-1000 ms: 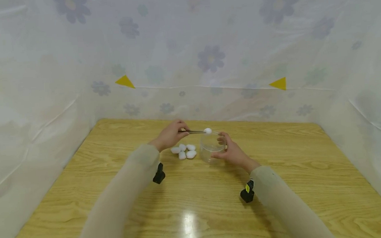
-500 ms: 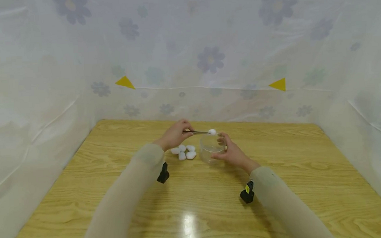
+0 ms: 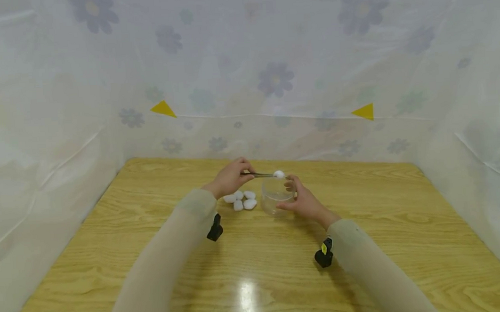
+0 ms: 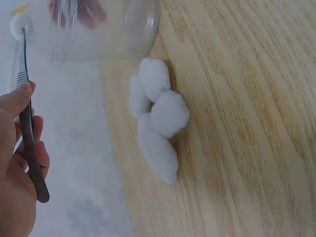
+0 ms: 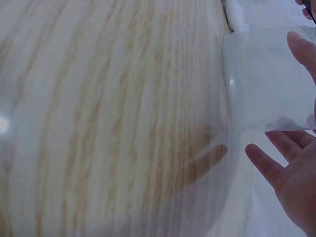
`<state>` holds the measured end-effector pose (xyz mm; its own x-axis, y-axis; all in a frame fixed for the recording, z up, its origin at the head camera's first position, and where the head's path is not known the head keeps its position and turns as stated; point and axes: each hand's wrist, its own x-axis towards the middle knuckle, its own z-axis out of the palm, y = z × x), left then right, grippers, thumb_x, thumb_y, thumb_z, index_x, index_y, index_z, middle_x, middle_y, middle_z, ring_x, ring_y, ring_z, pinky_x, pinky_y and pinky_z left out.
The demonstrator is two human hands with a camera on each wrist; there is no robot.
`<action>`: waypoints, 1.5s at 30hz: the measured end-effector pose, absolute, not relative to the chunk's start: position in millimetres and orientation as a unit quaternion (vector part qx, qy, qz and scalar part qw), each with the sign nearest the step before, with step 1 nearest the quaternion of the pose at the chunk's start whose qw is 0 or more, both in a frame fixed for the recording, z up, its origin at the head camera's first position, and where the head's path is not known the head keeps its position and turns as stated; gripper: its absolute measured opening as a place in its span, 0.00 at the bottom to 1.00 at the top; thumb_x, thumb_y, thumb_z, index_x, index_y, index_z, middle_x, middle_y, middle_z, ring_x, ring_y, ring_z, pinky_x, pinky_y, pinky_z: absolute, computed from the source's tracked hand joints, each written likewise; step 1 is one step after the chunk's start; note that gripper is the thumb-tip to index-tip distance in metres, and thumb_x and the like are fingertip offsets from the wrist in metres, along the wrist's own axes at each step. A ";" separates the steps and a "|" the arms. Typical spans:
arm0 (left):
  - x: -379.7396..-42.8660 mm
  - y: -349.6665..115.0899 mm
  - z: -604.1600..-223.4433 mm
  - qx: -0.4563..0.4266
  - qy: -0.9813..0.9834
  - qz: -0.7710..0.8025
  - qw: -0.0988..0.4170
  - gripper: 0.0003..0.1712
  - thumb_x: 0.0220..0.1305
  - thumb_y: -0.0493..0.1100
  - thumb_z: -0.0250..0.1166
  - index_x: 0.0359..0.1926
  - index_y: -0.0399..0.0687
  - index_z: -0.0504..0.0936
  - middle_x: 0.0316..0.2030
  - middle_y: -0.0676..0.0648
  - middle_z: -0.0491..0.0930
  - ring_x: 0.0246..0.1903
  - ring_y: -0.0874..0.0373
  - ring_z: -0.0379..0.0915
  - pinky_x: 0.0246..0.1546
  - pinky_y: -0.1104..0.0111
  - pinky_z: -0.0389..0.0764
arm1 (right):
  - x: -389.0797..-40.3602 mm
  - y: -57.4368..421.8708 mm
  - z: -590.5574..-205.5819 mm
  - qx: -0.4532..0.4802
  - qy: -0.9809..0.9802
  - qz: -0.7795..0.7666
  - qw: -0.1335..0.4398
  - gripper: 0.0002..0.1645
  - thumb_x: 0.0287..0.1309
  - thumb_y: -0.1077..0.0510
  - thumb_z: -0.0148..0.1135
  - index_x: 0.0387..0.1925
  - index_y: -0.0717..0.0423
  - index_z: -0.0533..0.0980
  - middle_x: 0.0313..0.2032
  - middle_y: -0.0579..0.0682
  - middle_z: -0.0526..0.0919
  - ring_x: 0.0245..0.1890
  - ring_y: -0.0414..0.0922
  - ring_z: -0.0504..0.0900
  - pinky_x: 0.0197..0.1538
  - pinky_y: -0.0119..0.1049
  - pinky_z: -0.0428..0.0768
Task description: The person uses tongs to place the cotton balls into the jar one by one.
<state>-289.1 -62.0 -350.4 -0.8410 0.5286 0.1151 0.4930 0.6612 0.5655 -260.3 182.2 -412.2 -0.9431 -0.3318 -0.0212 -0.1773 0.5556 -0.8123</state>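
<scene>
Metal tweezers (image 4: 28, 133) are pinched between the thumb and fingers of my left hand (image 3: 230, 177). At their tips is a white cotton ball (image 3: 279, 174), held above the mouth of a clear jar (image 3: 274, 205). My right hand (image 3: 306, 202) grips the jar from its right side, thumb at the near wall and fingers around the far side. The jar stands upright on the table, and I see nothing in it. Several more cotton balls (image 4: 169, 114) lie bunched on the table, left of the jar and just beyond my left wrist.
A wood-grain table (image 3: 255, 264) spreads all around the hands. White flowered sheeting (image 3: 236, 57) encloses its back and sides. Black wrist cameras (image 3: 214, 228) hang under both sleeves.
My left hand has moved slightly right, bringing the tweezers and cotton ball further over the jar, and then stayed almost still. The right hand keeps its grip on the jar.
</scene>
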 end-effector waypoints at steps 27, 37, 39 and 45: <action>-287.5 -62.4 -354.4 0.279 0.908 0.311 0.039 0.15 0.68 0.43 0.56 0.52 0.42 0.77 0.50 0.43 0.71 0.49 0.51 0.72 0.52 0.60 0.75 | -261.5 181.1 -411.5 -0.146 0.875 -0.452 0.094 0.55 0.52 0.52 0.69 0.71 0.54 0.44 0.67 0.63 0.58 0.67 0.58 0.59 0.61 0.55 0.68; -287.6 -81.7 -360.0 0.259 0.910 0.323 0.033 0.16 0.68 0.42 0.56 0.54 0.42 0.77 0.51 0.43 0.73 0.47 0.51 0.73 0.50 0.58 0.75 | -260.2 182.1 -411.3 -0.147 0.876 -0.450 0.096 0.55 0.52 0.51 0.69 0.71 0.53 0.43 0.68 0.62 0.57 0.68 0.58 0.59 0.60 0.55 0.68; -286.8 -86.7 -362.4 0.249 0.912 0.325 0.035 0.16 0.68 0.43 0.56 0.53 0.42 0.77 0.50 0.43 0.74 0.47 0.51 0.73 0.49 0.58 0.75 | -260.2 182.1 -411.3 -0.146 0.876 -0.450 0.097 0.55 0.52 0.51 0.69 0.71 0.53 0.44 0.68 0.62 0.57 0.68 0.58 0.59 0.60 0.55 0.68; -285.5 -101.9 -370.9 0.232 0.913 0.333 0.033 0.16 0.68 0.42 0.57 0.53 0.42 0.77 0.49 0.43 0.73 0.45 0.51 0.73 0.48 0.58 0.76 | -259.9 181.7 -411.1 -0.144 0.877 -0.449 0.095 0.54 0.52 0.53 0.69 0.71 0.53 0.44 0.68 0.63 0.57 0.67 0.58 0.59 0.60 0.55 0.69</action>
